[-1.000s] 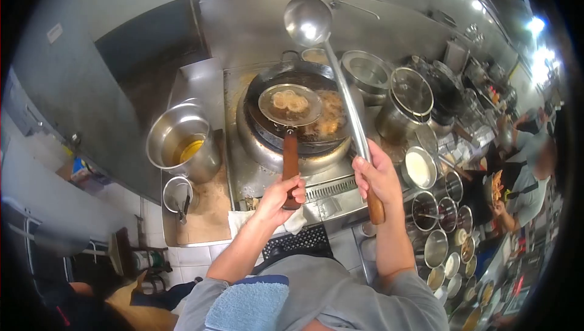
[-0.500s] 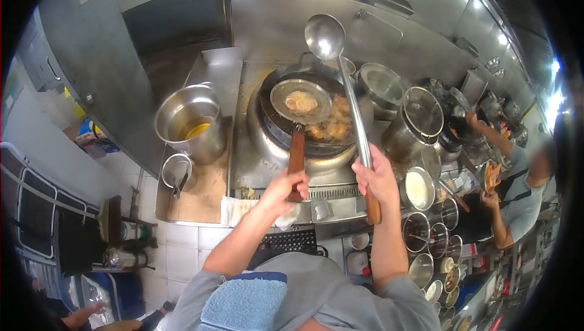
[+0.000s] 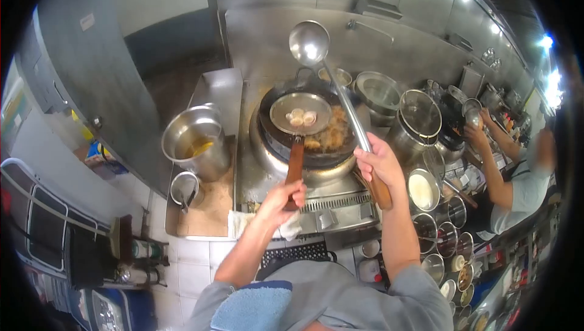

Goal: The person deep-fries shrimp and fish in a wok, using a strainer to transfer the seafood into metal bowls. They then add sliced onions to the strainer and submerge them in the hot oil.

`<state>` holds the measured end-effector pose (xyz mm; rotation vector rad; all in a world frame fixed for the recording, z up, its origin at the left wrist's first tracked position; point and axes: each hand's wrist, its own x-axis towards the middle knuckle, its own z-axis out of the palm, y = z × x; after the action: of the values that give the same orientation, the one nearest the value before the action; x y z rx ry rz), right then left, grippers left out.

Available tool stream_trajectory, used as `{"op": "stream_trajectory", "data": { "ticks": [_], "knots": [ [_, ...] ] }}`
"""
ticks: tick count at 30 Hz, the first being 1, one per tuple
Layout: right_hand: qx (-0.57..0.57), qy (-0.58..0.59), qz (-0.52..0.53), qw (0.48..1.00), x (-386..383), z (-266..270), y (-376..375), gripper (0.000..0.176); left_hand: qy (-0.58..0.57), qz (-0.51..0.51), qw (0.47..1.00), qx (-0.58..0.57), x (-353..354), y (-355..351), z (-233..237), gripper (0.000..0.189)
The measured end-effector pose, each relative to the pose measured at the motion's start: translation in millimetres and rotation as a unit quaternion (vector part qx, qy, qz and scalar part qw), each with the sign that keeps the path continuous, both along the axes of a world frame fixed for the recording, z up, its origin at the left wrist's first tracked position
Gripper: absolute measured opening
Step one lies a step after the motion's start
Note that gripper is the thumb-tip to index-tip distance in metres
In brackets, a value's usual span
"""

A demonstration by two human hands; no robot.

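Note:
My left hand (image 3: pixel 283 200) is wrapped round the wooden handle of a skimmer (image 3: pixel 281 111), whose shallow round bowl is above the wok (image 3: pixel 266 138). Several pale, round pieces of food (image 3: pixel 301 117) lie in the skimmer. Beside and partly behind it, browned pieces (image 3: pixel 332 135) sit in the dark wok. A long metal ladle (image 3: pixel 309 44) with a wooden grip is in my right hand (image 3: pixel 380 162), closed round its lower shaft. The ladle's bowl points up and away, beyond the wok, and seems to hold nothing.
A steel pot (image 3: pixel 210 154) with yellow liquid and a small container (image 3: pixel 184 189) stand left of the wok. To the right are a strainer (image 3: pixel 421 117) on a pot, a bowl of white liquid (image 3: pixel 421 190) and several ingredient bowls. A co-worker (image 3: pixel 517 179) works at the far right.
The pale pieces in the skimmer have shifted and now show as separate rounds. My ladle has swung slightly left. The co-worker's arms have moved up toward a pan, and the view has shifted.

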<state>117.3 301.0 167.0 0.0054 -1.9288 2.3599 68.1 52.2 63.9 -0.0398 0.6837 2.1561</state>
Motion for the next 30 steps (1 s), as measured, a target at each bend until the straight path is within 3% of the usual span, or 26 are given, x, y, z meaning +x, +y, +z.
{"op": "stream_trajectory", "data": {
  "ticks": [3,5,6,7,8,9,13,16,17,20,25,26,28,30],
  "knots": [
    [-0.194,-0.021,0.049,0.98,-9.8,-7.0,14.9,0.042,0.023,0.0,1.0,0.006,15.7,-6.6,17.2,0.015],
    [-0.356,-0.046,0.082,0.93,-25.6,-21.5,28.8,0.043,0.046,-0.001,0.999,-0.007,26.7,-15.9,29.1,0.018],
    [-0.185,-0.057,0.03,0.981,-26.6,-26.4,25.3,0.044,0.053,0.001,0.998,-0.022,37.4,-19.4,37.6,0.02],
    [-0.008,-0.069,-0.022,0.997,-28.3,-30.3,17.4,0.045,0.058,0.004,0.998,-0.035,43.2,-21.2,41.1,0.022],
    [0.172,-0.079,-0.07,0.98,-31.6,-33.0,13.3,0.046,0.06,0.003,0.997,-0.045,40.1,-21.4,40.4,0.023],
    [0.238,-0.072,-0.093,0.964,-30.1,-40.6,11.8,0.047,0.06,0.004,0.997,-0.055,35.2,-22.2,38.0,0.024],
    [-0.089,-0.053,-0.036,0.994,-15.9,-41.9,22.3,0.045,0.056,0.0,0.996,-0.067,34.6,-19.2,34.0,0.025],
    [-0.017,-0.08,-0.017,0.997,-27.3,-61.0,43.8,0.046,0.044,-0.004,0.998,-0.04,37.0,-20.5,33.6,0.024],
    [0.132,-0.098,-0.056,0.985,-23.0,-55.2,34.8,0.05,0.044,-0.004,0.999,-0.025,35.4,-18.6,33.4,0.024],
    [0.209,-0.081,-0.092,0.97,-5.4,-45.6,28.5,0.055,0.082,-0.011,0.993,-0.086,29.6,-9.0,26.2,0.028],
    [0.172,-0.088,-0.127,0.973,21.9,-47.1,17.3,0.062,0.138,0.0,0.981,-0.133,40.1,5.9,24.2,0.029],
    [0.155,-0.118,-0.128,0.972,24.0,-54.1,10.6,0.061,0.162,-0.001,0.976,-0.146,39.7,8.6,23.1,0.029],
    [-0.047,-0.105,-0.067,0.991,25.4,-73.1,-0.7,0.051,0.16,-0.007,0.977,-0.14,30.6,10.9,16.2,0.028],
    [-0.324,-0.108,0.015,0.94,25.1,-86.7,-7.7,0.042,0.143,-0.029,0.98,-0.134,16.2,11.4,15.0,0.027]
  ]
}}
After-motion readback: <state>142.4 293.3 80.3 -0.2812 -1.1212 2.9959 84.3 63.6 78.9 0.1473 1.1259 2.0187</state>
